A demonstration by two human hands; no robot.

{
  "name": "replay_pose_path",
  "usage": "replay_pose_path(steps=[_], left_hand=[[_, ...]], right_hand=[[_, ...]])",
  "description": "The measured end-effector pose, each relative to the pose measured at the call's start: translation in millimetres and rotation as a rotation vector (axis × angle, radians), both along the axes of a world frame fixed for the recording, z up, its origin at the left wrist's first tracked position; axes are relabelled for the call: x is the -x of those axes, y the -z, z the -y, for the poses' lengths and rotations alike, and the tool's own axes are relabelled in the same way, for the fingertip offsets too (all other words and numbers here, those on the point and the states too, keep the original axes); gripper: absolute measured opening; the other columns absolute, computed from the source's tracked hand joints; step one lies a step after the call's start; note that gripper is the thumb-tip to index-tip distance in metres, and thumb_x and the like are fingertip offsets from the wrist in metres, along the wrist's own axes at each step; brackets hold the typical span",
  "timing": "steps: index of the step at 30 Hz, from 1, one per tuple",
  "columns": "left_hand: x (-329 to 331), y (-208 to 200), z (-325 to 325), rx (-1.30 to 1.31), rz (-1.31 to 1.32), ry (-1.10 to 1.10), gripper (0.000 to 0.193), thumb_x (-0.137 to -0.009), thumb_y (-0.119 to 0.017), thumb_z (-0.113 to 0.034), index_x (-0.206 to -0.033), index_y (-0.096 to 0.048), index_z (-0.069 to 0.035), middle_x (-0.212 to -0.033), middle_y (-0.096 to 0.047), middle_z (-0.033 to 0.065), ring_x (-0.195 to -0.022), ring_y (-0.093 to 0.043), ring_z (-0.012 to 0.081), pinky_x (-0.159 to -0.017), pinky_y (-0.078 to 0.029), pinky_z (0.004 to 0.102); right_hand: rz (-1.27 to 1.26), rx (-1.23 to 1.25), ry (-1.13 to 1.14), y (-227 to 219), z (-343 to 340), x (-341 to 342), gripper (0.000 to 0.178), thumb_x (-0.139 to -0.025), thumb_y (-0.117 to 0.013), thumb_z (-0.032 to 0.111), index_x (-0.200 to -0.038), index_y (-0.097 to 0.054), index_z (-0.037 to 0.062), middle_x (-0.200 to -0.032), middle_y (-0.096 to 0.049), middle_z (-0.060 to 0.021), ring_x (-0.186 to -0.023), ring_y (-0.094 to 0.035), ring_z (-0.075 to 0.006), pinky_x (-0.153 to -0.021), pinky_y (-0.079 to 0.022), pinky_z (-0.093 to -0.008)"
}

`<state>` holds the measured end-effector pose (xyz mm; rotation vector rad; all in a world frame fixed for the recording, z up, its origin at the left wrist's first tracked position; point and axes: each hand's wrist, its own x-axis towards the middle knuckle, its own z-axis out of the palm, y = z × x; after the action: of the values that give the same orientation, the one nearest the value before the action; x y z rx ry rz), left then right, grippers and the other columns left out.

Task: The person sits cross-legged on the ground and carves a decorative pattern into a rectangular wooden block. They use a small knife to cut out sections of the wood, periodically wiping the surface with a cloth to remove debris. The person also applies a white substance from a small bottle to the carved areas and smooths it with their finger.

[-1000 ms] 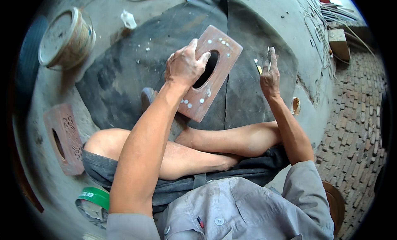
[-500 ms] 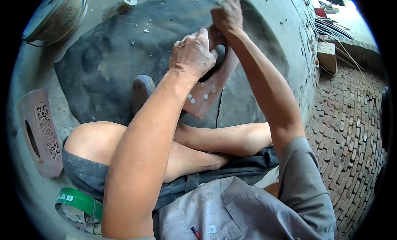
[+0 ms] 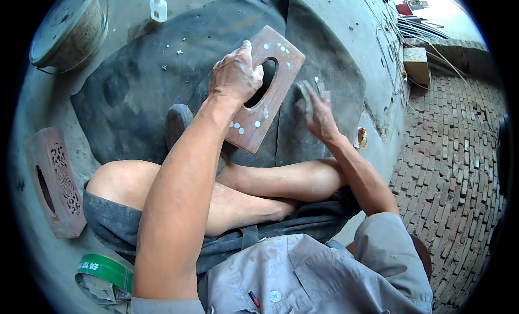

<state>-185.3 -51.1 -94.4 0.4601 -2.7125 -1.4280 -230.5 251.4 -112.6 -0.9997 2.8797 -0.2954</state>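
A reddish-brown wooden tissue box cover (image 3: 273,97) stands tilted on the dark mat, with an oval slot and several pale round spots on its face. My left hand (image 3: 236,75) grips its left edge, thumb bent over toward the slot. Right of the box, apart from it, my right hand (image 3: 320,114) is blurred by motion. Its fingers close around a small pale grey-green piece (image 3: 305,96), flat and perhaps folded; the kind is unclear.
The dark mat (image 3: 135,87) spreads under the work. At left lies a second box cover (image 3: 67,187) with carved fretwork. A bucket (image 3: 73,35) and white squeeze bottle (image 3: 158,9) stand at the back; a green-banded roll (image 3: 102,270) sits near left. Bricks (image 3: 443,200) pave the right.
My right hand has moved from the box's far end back toward me and to the right, off the box. The box's far end and slot now show; my left hand still holds it.
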Motion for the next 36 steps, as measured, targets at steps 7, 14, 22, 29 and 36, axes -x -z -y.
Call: replay_pose_path(steps=[7, 14, 22, 29, 36], left_hand=[[5, 7, -7, -0.018, -0.033, -0.063, 0.067, -0.094, -0.069, -0.027, -0.151, -0.051, 0.002, -0.139, -0.066, 0.0270, -0.126, -0.066, 0.0445, -0.109, -0.052, 0.0483], [3, 6, -9, -0.015, -0.015, -0.125, 0.072, -0.094, -0.071, -0.027, -0.155, -0.047, 0.003, -0.144, -0.063, 0.0281, -0.130, -0.063, 0.0442, -0.112, -0.050, 0.0480], [8, 30, -10, -0.090, -0.109, -0.265, 0.081, -0.095, -0.071, -0.024, -0.161, -0.034, 0.005, -0.153, -0.052, 0.0306, -0.142, -0.052, 0.0436, -0.119, -0.043, 0.0467], [9, 41, 5, -0.158, -0.169, -0.145, 0.087, -0.098, -0.071, -0.027, -0.164, -0.025, 0.006, -0.155, -0.050, 0.0321, -0.141, -0.054, 0.0428, -0.119, -0.044, 0.0438], [6, 34, 0, -0.002, -0.114, -0.162, 0.087, -0.100, -0.067, -0.037, -0.165, -0.026, 0.002, -0.157, -0.048, 0.0289, -0.141, -0.053, 0.0443, -0.118, -0.045, 0.0468]], right_hand=[[0.129, 0.313, 0.621, -5, -51, 43, 0.049, -0.098, -0.074, 0.029, -0.136, -0.061, 0.0030, -0.128, -0.069, -0.0246, -0.122, -0.066, -0.0398, -0.102, -0.052, -0.0479], [-0.034, -0.079, 0.449, 35, -52, 50, 0.036, -0.099, -0.069, 0.024, -0.126, -0.058, 0.0029, -0.123, -0.064, -0.0246, -0.111, -0.067, -0.0451, -0.095, -0.055, -0.0536], [-0.029, 0.367, 0.370, -31, 8, 19, 0.022, -0.107, -0.050, 0.011, -0.128, -0.052, 0.0050, -0.096, -0.070, -0.0251, -0.081, -0.073, -0.0452, -0.074, -0.058, -0.0511], [0.054, 0.461, 0.131, -89, 61, -94, 0.052, -0.102, -0.057, 0.002, -0.152, -0.059, 0.0156, -0.100, -0.070, -0.0218, -0.087, -0.070, -0.0420, -0.081, -0.057, -0.0466], [0.063, 0.230, 0.202, -74, 66, -137, 0.058, -0.100, -0.066, 0.011, -0.154, -0.059, 0.0305, -0.084, -0.058, -0.0086, -0.063, -0.064, -0.0304, -0.059, -0.056, -0.0450]])
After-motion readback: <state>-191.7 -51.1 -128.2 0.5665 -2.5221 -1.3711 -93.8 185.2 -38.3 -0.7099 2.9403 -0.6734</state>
